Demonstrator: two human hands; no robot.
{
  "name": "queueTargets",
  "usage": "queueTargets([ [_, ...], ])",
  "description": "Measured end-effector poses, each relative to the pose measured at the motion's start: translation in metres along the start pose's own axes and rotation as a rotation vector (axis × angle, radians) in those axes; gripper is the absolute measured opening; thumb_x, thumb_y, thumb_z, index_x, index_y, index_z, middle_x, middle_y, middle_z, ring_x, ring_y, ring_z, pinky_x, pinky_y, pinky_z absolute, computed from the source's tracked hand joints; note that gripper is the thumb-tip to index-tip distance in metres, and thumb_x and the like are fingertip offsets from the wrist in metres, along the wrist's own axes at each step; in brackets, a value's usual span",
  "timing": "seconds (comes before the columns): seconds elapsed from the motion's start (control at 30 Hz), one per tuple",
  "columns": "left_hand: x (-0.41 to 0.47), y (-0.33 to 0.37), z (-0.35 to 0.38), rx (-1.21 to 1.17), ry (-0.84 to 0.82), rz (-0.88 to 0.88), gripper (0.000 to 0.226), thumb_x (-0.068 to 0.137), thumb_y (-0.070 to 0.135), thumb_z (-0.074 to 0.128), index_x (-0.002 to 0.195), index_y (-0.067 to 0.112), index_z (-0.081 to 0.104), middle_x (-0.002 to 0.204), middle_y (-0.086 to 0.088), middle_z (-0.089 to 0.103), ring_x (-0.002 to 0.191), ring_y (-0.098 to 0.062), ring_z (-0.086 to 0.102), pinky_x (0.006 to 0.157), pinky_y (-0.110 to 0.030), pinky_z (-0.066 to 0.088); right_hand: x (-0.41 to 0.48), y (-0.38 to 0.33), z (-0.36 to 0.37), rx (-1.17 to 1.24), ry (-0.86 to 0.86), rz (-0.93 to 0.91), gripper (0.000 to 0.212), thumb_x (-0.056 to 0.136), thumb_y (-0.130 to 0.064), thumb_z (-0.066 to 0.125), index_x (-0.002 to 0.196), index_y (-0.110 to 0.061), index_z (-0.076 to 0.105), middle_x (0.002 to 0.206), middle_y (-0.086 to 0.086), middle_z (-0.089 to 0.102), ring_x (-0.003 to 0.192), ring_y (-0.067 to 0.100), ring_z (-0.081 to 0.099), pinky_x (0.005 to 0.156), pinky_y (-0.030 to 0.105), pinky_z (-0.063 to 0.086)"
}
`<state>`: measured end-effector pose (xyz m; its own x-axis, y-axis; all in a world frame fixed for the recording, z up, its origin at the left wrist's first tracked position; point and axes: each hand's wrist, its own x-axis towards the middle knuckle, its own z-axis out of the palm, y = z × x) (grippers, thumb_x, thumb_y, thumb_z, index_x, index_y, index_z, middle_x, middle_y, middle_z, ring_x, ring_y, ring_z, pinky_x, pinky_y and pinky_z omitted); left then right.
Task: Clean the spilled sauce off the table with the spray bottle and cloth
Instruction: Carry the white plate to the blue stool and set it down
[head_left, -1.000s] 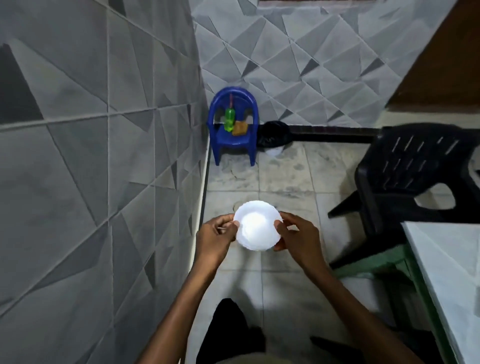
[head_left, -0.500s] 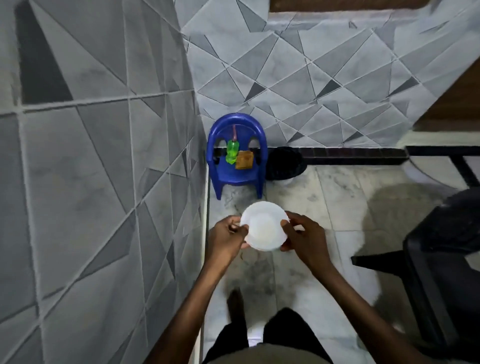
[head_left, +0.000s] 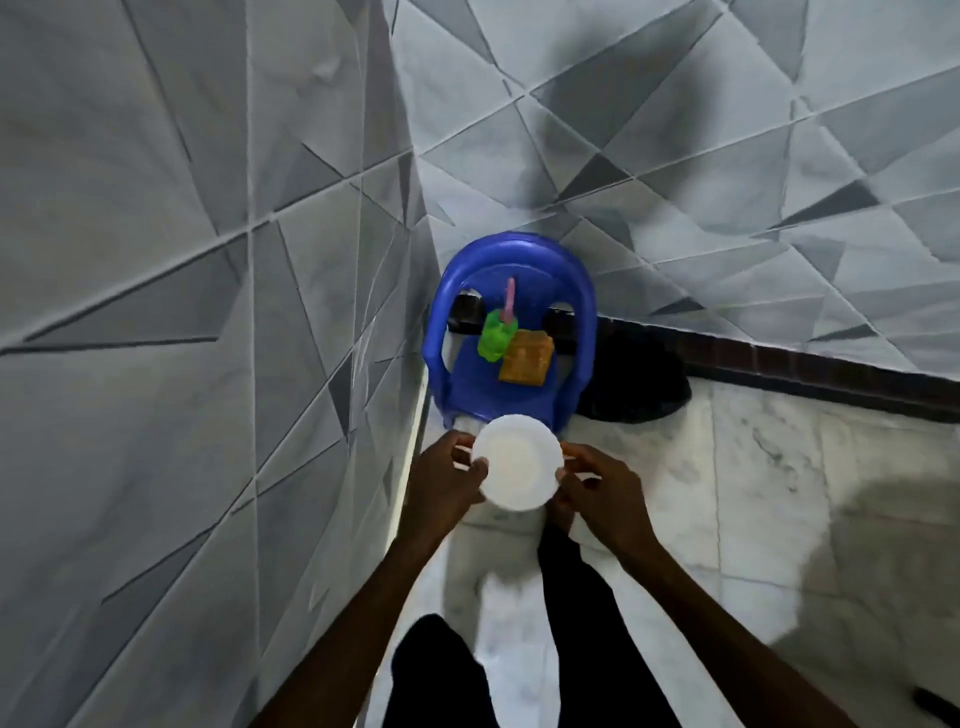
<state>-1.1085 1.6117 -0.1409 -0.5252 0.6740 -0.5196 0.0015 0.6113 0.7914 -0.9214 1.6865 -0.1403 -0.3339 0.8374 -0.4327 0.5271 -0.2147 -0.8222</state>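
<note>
A small white plate (head_left: 518, 462) is held level in front of me, with my left hand (head_left: 445, 480) gripping its left rim and my right hand (head_left: 597, 491) gripping its right rim. Just beyond the plate stands a small blue plastic chair (head_left: 582, 306) in the corner. On its seat stand a green spray bottle (head_left: 493, 340) with a pink nozzle and, to its right, a folded orange-brown cloth (head_left: 525, 358). Both hands are a short way in front of the chair seat. The table is out of sight.
Grey patterned tile walls (head_left: 182, 312) close in on the left and behind the chair. A black bag or bin (head_left: 639, 374) sits on the floor right of the chair. Marble floor (head_left: 779, 467) opens to the right. My dark-trousered legs (head_left: 597, 649) show below.
I have walked toward the blue chair, which is now much nearer and larger. The black chair and the table edge have left the view. Both hands still hold the plate.
</note>
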Motion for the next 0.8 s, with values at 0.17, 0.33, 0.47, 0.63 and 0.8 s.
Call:
queueTargets([
  [0.17, 0.136, -0.039, 0.038, 0.096, 0.088, -0.029, 0.021, 0.077, 0.012, 0.07, 0.098, 0.015, 0.067, 0.086, -0.002, 0.069, 0.082, -0.026, 0.07, 0.068, -0.051, 0.06, 0.133, 0.037, 0.026, -0.065, -0.09, 0.098, 0.03, 0.09, -0.006, 0.067, 0.119, -0.015, 0.069, 0.1, 0.014, 0.073, 0.069, 0.006, 0.069, 0.062, 0.013, 0.054],
  [0.33, 0.257, -0.098, 0.069, 0.173, 0.153, -0.034, 0.017, 0.082, 0.004, 0.064, 0.098, 0.01, 0.068, 0.086, -0.003, 0.069, 0.078, -0.023, 0.067, 0.07, -0.041, 0.058, 0.254, 0.102, 0.083, -0.143, -0.169, 0.17, 0.033, 0.083, -0.018, 0.072, 0.116, -0.015, 0.072, 0.099, 0.002, 0.074, 0.096, 0.02, 0.069, 0.086, 0.026, 0.053],
  [0.47, 0.329, -0.139, 0.081, 0.234, 0.164, -0.094, 0.016, 0.084, 0.003, 0.062, 0.098, 0.002, 0.069, 0.096, -0.013, 0.072, 0.084, -0.02, 0.061, 0.068, -0.02, 0.038, 0.323, 0.147, 0.13, -0.105, -0.197, 0.238, 0.039, 0.074, -0.015, 0.067, 0.112, -0.008, 0.071, 0.103, 0.013, 0.072, 0.098, 0.025, 0.065, 0.08, 0.03, 0.053],
  [0.63, 0.384, -0.17, 0.083, 0.217, 0.218, -0.133, 0.023, 0.083, -0.001, 0.058, 0.103, 0.002, 0.07, 0.101, -0.016, 0.071, 0.097, -0.028, 0.062, 0.066, -0.015, 0.031, 0.382, 0.201, 0.183, -0.037, -0.191, 0.321, 0.048, 0.071, -0.02, 0.069, 0.118, -0.014, 0.069, 0.113, 0.014, 0.073, 0.103, 0.025, 0.065, 0.091, 0.048, 0.055],
  [0.8, 0.399, -0.18, 0.088, 0.201, 0.222, -0.099, 0.027, 0.085, -0.003, 0.058, 0.109, 0.002, 0.069, 0.105, -0.015, 0.071, 0.094, -0.019, 0.06, 0.062, 0.005, 0.033, 0.401, 0.206, 0.201, -0.024, -0.157, 0.381, 0.05, 0.076, -0.008, 0.069, 0.126, -0.013, 0.066, 0.118, 0.013, 0.072, 0.11, 0.028, 0.066, 0.098, 0.055, 0.052],
])
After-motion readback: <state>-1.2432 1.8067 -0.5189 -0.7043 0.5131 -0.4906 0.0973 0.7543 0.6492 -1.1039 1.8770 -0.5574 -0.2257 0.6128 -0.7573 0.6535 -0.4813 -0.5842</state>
